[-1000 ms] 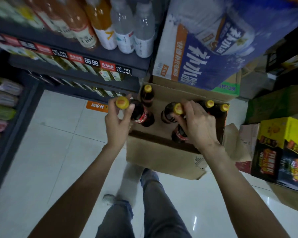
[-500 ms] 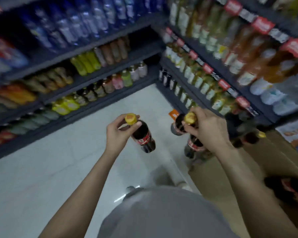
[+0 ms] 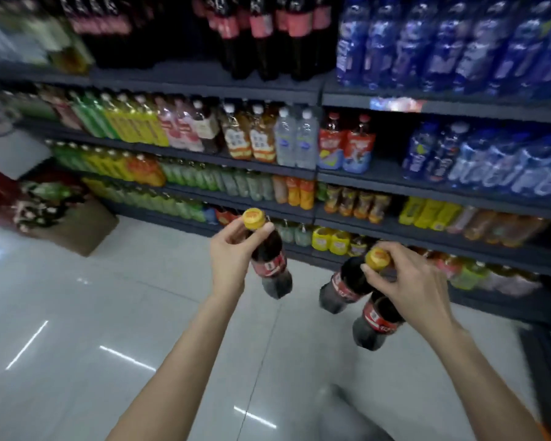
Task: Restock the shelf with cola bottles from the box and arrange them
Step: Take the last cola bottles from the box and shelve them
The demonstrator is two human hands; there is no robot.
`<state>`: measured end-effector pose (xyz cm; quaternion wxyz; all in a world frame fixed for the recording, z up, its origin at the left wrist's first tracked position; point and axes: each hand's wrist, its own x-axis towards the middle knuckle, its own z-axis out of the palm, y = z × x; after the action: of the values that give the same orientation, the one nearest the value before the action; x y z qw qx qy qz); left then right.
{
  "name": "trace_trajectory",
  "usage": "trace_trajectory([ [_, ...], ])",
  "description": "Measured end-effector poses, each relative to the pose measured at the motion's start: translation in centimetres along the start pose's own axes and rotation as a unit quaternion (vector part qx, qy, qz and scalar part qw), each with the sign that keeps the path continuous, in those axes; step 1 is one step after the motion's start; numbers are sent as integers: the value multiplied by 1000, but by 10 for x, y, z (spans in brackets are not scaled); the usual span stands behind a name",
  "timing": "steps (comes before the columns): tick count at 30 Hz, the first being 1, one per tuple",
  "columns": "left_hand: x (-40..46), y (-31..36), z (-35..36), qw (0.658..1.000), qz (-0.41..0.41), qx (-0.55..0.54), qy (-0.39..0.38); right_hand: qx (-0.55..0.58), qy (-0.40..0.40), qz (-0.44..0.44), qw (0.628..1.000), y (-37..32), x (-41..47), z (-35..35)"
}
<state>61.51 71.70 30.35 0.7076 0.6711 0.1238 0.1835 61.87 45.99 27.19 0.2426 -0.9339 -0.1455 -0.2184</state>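
Since prev frame, view swung off box to face shelf (image 3: 299, 173). Left hand (image 3: 233, 253) fingers pinched one cola bottle (image 3: 269, 262) by neck under cap; right hand (image 3: 407, 281) gripped two bottles (image 3: 357, 291) by necks, hanging. Full, prob heavy, slick, rigid; necks safest hold.

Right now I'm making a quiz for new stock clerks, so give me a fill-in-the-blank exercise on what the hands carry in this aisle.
1. The left hand holds ____ cola bottle by the neck.
2. The right hand holds ____ cola bottles, one beside the other.
3. The visible bottle caps are ____ in colour.
4. The bottles hang over the ____ floor, in front of the drinks shelf.

Missing words: one; two; yellow; tiled
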Motion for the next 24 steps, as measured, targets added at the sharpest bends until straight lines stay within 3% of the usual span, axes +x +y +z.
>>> trace_trajectory([
  [5, 128, 19, -37, 993, 87, 25, 77, 55, 4, -109, 993, -39, 139, 66],
  [14, 345, 49, -63, 962, 224, 85, 133, 78, 92, -194, 973, -110, 376, 121],
  [20, 479, 63, -70, 929, 340, 56, 139, 61, 178, -213, 959, -156, 498, 161],
  [24, 568, 73, -68, 919, 383, 33, 88, 19, 255, -205, 945, -186, 555, 192],
])
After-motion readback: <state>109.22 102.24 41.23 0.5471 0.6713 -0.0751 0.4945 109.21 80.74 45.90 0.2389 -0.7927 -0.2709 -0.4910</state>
